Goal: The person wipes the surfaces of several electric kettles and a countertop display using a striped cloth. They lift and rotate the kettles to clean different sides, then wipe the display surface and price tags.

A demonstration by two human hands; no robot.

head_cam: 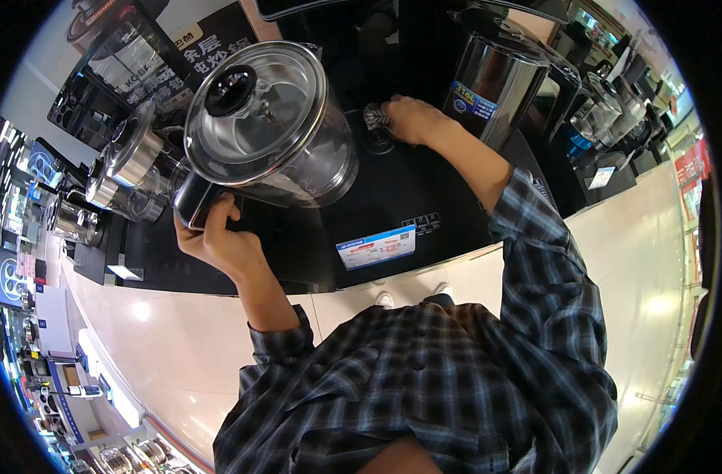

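Observation:
My left hand (pixel 227 243) grips the black handle of a large glass jug (pixel 331 160), which has a clear lid with a round black knob (pixel 230 90). The jug is tilted, its lid turned up towards me. To its right, my right hand (pixel 417 120) presses a crumpled, grey patterned cloth (pixel 373 114) against the black surface. Just below the cloth shows a round black coupling (pixel 378 141) with raised rings. My fingertips are partly hidden behind the cloth and the back of the hand.
A tall dark metallic container (pixel 503 77) with a blue label stands right of my right hand. A price card (pixel 377 247) lies by the front edge of the black display counter (pixel 301 260). Glass jugs with metal tops (pixel 136 142) stand on the left, more glassware (pixel 597 106) on the far right.

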